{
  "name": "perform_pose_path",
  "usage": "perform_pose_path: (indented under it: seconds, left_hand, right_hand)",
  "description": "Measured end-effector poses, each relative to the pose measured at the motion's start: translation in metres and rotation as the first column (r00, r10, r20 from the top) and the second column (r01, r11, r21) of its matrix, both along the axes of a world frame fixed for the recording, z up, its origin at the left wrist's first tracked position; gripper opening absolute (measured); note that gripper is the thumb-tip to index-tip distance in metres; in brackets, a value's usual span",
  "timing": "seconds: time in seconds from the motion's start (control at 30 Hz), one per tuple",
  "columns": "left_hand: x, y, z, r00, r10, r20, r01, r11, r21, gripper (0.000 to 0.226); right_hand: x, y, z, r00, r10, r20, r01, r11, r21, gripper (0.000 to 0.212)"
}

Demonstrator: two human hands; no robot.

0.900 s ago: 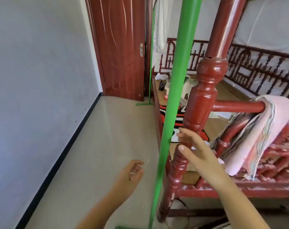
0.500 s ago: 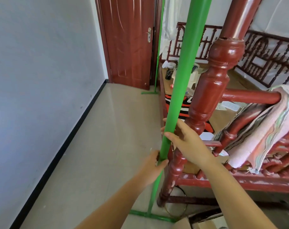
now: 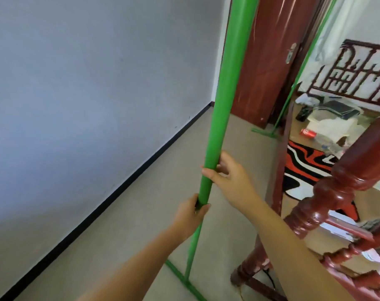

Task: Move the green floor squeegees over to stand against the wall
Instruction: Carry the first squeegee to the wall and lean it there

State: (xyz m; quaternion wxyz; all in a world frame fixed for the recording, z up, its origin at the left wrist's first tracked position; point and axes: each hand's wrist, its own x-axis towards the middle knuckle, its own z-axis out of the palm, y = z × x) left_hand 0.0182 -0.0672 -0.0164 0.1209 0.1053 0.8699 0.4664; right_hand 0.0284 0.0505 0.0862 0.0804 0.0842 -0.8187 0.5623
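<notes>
Head view: both hands (image 3: 210, 192) grip the near green squeegee (image 3: 223, 101) upright

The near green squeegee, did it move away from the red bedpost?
Yes. The near green squeegee, held in both hands, has shifted left, off the red bedpost and toward the grey wall.

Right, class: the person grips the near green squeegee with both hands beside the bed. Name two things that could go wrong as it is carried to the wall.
1. The near squeegee's pole runs up out of view, so swinging it may knock the red bedpost close by.
2. The left hand and right hand both grip low, so the long top could tip; its blade might drag on the floor.
</notes>
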Motion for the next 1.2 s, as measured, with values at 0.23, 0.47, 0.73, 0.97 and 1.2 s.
perform_pose_path:
  seconds: [0.23, 0.47, 0.73, 0.97, 1.2]
  left_hand:
    - [-0.011, -0.116, 0.003, 0.982, 0.182, -0.053, -0.184, 0.982, -0.044, 0.017]
    - [-0.016, -0.254, 0.003, 0.935, 0.354, -0.028, -0.355, 0.934, -0.03, 0.02]
    - [-0.001, -0.406, 0.003, 0.799, 0.601, -0.011, -0.601, 0.799, -0.018, 0.012]
    - [0.04, -0.518, 0.005, 0.598, 0.802, 0.011, -0.802, 0.597, 0.024, 0.013]
    - [0.072, -0.592, 0.007, 0.45, 0.893, -0.016, -0.893, 0.45, 0.017, 0.011]
  right_hand:
    - [-0.037, -0.119, 0.002, 0.988, 0.156, 0.005, -0.156, 0.987, 0.025, 0.012]
    - [-0.058, -0.262, 0.005, 0.954, 0.3, 0.011, -0.301, 0.953, 0.045, 0.013]
    - [-0.069, -0.43, 0.007, 0.861, 0.509, 0.023, -0.509, 0.858, 0.068, 0.016]
    - [-0.046, -0.566, 0.007, 0.731, 0.682, 0.005, -0.681, 0.728, 0.076, 0.016]
    - [-0.021, -0.653, 0.016, 0.606, 0.796, -0.01, -0.787, 0.601, 0.139, 0.023]
